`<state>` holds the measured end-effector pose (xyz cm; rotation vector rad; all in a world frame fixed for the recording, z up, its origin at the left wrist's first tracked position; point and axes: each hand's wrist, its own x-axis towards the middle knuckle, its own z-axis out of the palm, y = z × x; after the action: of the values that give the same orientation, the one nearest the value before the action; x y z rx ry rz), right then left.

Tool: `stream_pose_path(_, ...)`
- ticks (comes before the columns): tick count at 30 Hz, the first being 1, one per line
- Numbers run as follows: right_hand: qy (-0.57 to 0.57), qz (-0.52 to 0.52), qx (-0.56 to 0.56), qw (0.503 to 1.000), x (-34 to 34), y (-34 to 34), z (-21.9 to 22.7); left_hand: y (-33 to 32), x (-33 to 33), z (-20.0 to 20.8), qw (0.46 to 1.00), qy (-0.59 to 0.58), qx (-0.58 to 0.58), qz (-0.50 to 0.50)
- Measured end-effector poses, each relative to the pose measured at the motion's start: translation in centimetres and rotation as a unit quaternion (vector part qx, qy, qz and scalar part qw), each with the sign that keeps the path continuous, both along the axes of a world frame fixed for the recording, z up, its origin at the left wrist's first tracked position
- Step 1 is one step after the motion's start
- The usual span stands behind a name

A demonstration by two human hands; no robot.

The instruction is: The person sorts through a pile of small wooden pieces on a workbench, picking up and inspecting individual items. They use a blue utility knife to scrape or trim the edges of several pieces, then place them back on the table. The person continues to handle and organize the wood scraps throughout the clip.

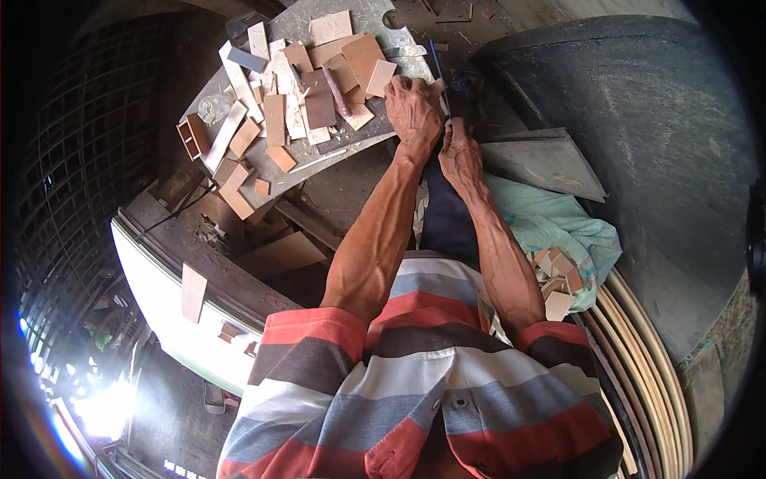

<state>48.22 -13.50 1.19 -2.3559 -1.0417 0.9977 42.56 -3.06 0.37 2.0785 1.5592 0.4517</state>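
Close to the body, below the forearms, lies a striped shirt (415,343) in red, grey, white and dark bands. Off to the person's right, a pale green cloth (558,219) carries a heap of wooden offcuts (557,271).

Farther out, the person's right hand (461,156) has its fingers curled in around the near end of a thin blue blade (440,72), which points away from the body beside the workbench corner. Just to its left, the left hand (413,113) rests at the edge of the workbench (363,144), knuckles bent and fingers drawn together against a small wooden piece (436,90); whether they pinch it or only press it, one cannot tell.

The blade looks light and narrow, likely stiff lengthwise yet apt to flex sideways, so its near end seems the best hold. The wooden piece should be light, rigid and fairly grippy, best held by its sides, fingertips away from the blade.

Beyond, a tool with a rounded brown handle (337,93) lies among flat wooden pieces (363,60).
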Motion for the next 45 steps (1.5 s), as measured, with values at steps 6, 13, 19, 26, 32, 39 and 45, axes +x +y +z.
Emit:
stream_pose_path(6,-0.002,-0.015,0.064,0.998,0.2,-0.5,-0.4,-0.2,-0.1,-0.3,0.993,0.092,0.013,-0.065)
stream_pose_path(13,0.100,-0.107,0.068,0.987,0.0,-1.4,2.9,-0.8,-2.2,1.7,0.985,-0.166,-0.040,0.024)
stream_pose_path(19,0.117,-0.124,0.035,0.985,1.7,-4.6,2.1,-2.8,-15.0,5.2,0.952,-0.151,-0.075,0.256)
stream_pose_path(26,0.125,-0.086,0.006,0.988,3.0,-7.2,0.5,-1.9,-30.4,5.0,0.904,0.025,-0.011,0.426)
stream_pose_path(32,0.143,-0.087,0.001,0.986,2.6,-8.2,-0.2,1.3,-32.9,2.5,0.889,0.079,0.045,0.449)
stream_pose_path(39,0.151,-0.114,-0.038,0.981,2.3,-8.6,1.0,3.3,-32.3,3.4,0.890,0.083,0.032,0.447)
stream_pose_path(45,0.156,-0.137,-0.042,0.977,2.4,-9.7,0.2,3.6,-33.8,1.8,0.894,0.068,0.020,0.443)
